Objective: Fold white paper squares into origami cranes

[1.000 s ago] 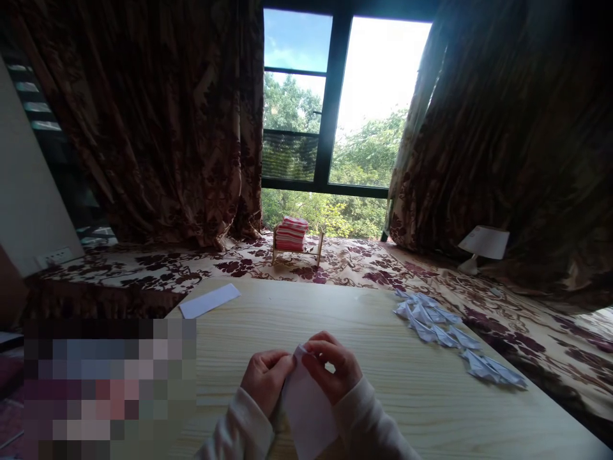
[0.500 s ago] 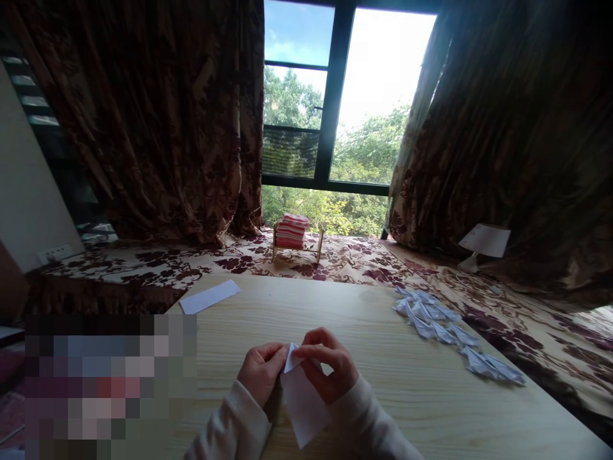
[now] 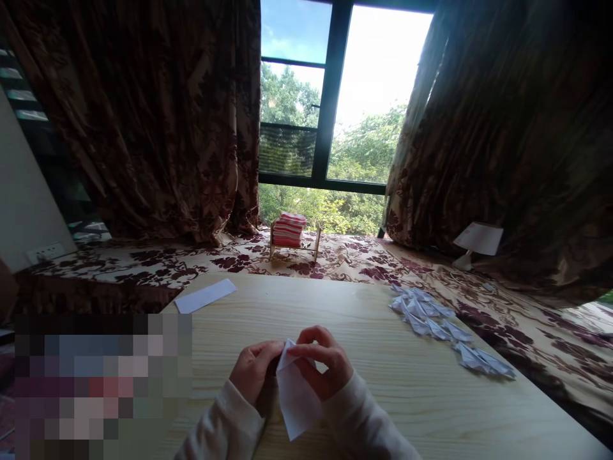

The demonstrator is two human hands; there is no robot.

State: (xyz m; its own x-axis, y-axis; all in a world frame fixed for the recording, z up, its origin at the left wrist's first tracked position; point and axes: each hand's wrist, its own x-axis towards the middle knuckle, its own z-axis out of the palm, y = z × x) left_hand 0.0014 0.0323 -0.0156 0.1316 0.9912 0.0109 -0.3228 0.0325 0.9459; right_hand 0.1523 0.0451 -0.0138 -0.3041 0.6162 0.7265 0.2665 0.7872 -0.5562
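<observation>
A white sheet of paper is held between both hands just above the near edge of a light wooden table. My left hand pinches its top left edge, fingers closed. My right hand pinches the folded top corner with thumb and fingers closed. Both wrists wear cream sleeves. The lower tip of the sheet points toward me.
A row of several folded white paper pieces lies along the table's right edge. A white paper strip lies at the far left corner. Behind are a floral cloth, a small striped toy chair, a lamp, curtains and a window.
The paper's top corner has been folded over and the sheet has shifted slightly left and down with both hands; the view has drifted a little.
</observation>
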